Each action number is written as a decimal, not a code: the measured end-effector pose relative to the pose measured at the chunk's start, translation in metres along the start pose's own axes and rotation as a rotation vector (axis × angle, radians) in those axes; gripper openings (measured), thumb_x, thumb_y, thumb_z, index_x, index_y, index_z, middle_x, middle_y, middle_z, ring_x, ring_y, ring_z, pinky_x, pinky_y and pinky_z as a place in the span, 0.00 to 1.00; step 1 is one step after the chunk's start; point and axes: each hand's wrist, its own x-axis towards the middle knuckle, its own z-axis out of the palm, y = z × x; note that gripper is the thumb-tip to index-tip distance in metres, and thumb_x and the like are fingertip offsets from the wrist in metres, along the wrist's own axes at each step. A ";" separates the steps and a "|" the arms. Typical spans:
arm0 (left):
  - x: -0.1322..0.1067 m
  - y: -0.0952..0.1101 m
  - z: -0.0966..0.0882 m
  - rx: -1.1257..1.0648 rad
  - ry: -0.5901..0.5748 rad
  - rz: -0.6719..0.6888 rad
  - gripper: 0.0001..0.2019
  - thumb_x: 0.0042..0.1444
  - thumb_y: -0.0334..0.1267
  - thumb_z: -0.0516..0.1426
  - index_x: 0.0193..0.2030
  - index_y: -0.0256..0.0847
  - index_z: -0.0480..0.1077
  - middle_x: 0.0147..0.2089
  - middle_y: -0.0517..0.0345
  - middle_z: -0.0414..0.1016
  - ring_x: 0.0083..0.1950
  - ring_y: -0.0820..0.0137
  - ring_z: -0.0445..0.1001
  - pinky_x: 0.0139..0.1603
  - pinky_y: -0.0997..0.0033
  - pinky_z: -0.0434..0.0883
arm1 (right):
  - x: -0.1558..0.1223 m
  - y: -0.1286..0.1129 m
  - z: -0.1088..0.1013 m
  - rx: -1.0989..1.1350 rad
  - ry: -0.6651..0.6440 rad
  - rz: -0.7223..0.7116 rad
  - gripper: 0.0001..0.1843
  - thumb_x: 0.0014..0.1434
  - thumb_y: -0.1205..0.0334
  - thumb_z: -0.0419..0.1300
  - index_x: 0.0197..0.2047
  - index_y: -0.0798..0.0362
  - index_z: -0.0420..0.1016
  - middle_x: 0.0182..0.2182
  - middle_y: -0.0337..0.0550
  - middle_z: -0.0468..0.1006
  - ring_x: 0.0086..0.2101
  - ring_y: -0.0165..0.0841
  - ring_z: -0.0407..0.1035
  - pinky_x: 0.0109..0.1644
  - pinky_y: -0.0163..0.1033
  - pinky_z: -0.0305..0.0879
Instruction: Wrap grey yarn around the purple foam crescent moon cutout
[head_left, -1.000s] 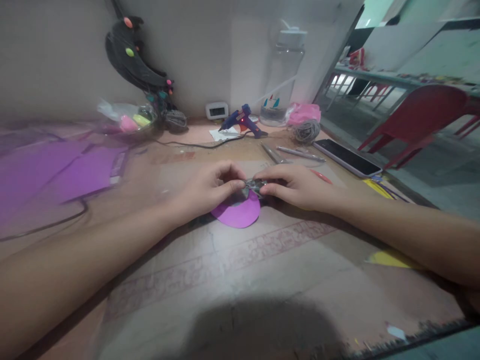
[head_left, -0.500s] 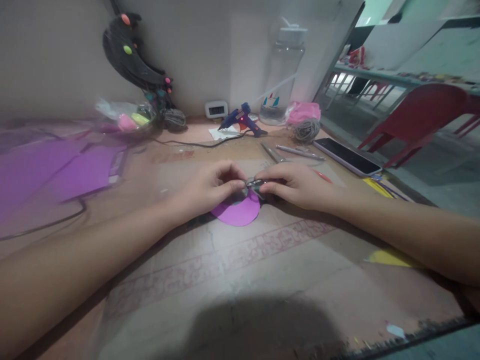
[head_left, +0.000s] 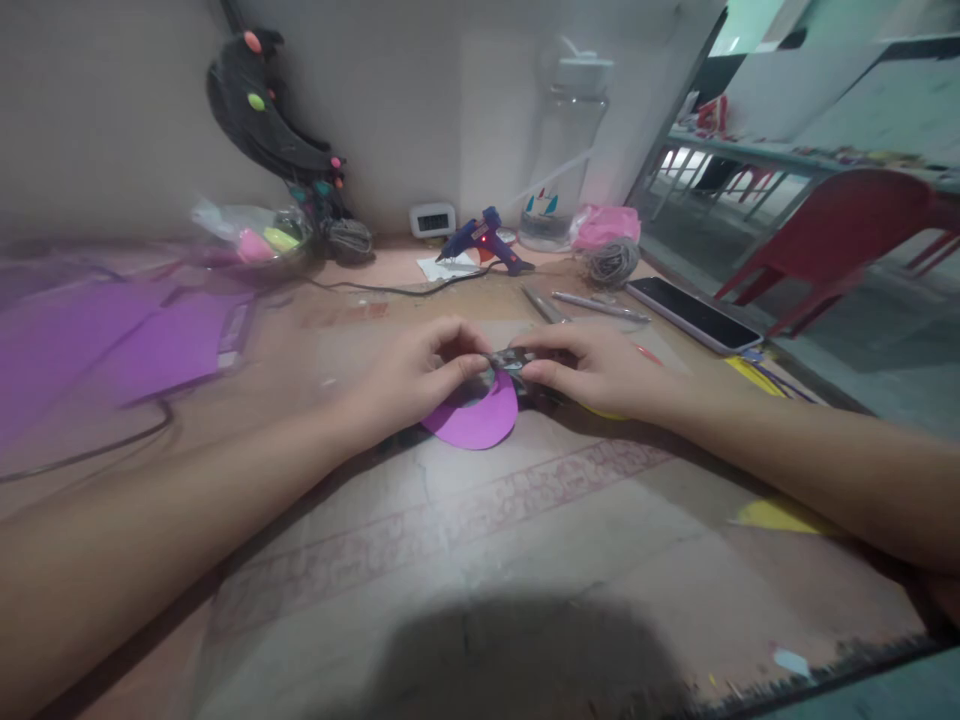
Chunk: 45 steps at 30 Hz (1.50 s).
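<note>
Purple and round, a disc (head_left: 474,420) is lying flat on the surface (head_left: 525,560), directly beneath the fingertips of both hands. The left hand (head_left: 412,375) is reaching in from the lower left, its forearm stretching low across the surface. Its fingers are curling inward, and thumb and forefinger are closing in a pinch on the left end of a small dark piece (head_left: 510,358). The right hand (head_left: 604,370) is coming in from the right, palm down and knuckles raised, with its forearm running just above the surface. Its thumb and forefinger are pinching the right end of the same piece, while the other fingers are folding loosely beneath. The two pinches are meeting almost tip to tip, holding the piece over the far edge of the disc. Whether piece and disc are touching cannot be told, and blur is hiding what the piece is made of.

Along the far wall a glue gun (head_left: 480,240) is resting with a red light glowing, and a water bottle (head_left: 566,150) is standing just beside it. A phone (head_left: 694,315) is lying face up beyond the right hand. Purple sheets (head_left: 150,345) are lying at the left, well apart from the hands, and a yellow scrap (head_left: 780,517) is lying just beside the right forearm.
</note>
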 end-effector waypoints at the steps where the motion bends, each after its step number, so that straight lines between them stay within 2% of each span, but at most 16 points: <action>1: 0.000 0.000 0.000 0.005 0.001 0.002 0.05 0.59 0.38 0.56 0.38 0.41 0.71 0.33 0.61 0.76 0.32 0.73 0.74 0.32 0.74 0.70 | 0.000 0.000 0.000 -0.010 0.004 -0.009 0.16 0.64 0.55 0.57 0.50 0.52 0.78 0.32 0.38 0.81 0.30 0.31 0.71 0.36 0.35 0.62; 6: 0.000 -0.001 0.000 0.000 -0.008 -0.002 0.04 0.59 0.38 0.56 0.37 0.40 0.70 0.30 0.60 0.75 0.30 0.72 0.73 0.31 0.73 0.70 | -0.001 0.000 0.000 -0.106 0.023 -0.079 0.16 0.64 0.55 0.57 0.50 0.51 0.78 0.35 0.39 0.81 0.32 0.31 0.70 0.37 0.35 0.60; 26: -0.001 0.003 0.001 -0.110 -0.055 -0.088 0.05 0.58 0.38 0.58 0.35 0.38 0.69 0.30 0.59 0.76 0.28 0.74 0.73 0.28 0.75 0.69 | 0.000 0.000 -0.001 -0.091 -0.004 -0.078 0.14 0.65 0.54 0.56 0.47 0.51 0.79 0.36 0.41 0.81 0.32 0.31 0.69 0.37 0.34 0.58; 33: 0.000 0.001 0.000 -0.109 -0.073 -0.064 0.05 0.59 0.38 0.58 0.36 0.38 0.68 0.30 0.60 0.75 0.28 0.74 0.72 0.28 0.75 0.69 | 0.000 0.000 -0.001 -0.119 -0.010 -0.083 0.14 0.65 0.54 0.56 0.45 0.51 0.80 0.34 0.41 0.81 0.31 0.31 0.69 0.36 0.35 0.57; 36: 0.000 0.001 0.000 -0.117 -0.066 -0.067 0.05 0.59 0.38 0.58 0.37 0.38 0.68 0.30 0.60 0.74 0.28 0.74 0.72 0.28 0.75 0.69 | 0.000 0.001 0.000 -0.110 0.003 -0.056 0.14 0.65 0.56 0.55 0.44 0.52 0.79 0.32 0.41 0.80 0.31 0.31 0.69 0.36 0.35 0.57; 40: -0.001 0.002 0.001 -0.155 -0.038 -0.074 0.04 0.59 0.37 0.57 0.38 0.39 0.67 0.31 0.60 0.74 0.29 0.74 0.72 0.28 0.75 0.68 | 0.000 0.002 0.002 -0.057 0.106 0.006 0.14 0.63 0.56 0.56 0.47 0.52 0.78 0.35 0.41 0.81 0.33 0.33 0.71 0.37 0.36 0.60; 45: 0.000 0.000 0.002 -0.130 0.006 -0.040 0.04 0.59 0.37 0.56 0.38 0.39 0.67 0.31 0.60 0.73 0.29 0.73 0.72 0.29 0.74 0.69 | 0.000 -0.001 0.001 -0.042 0.037 0.056 0.12 0.64 0.56 0.55 0.45 0.51 0.78 0.28 0.38 0.79 0.30 0.32 0.70 0.36 0.36 0.59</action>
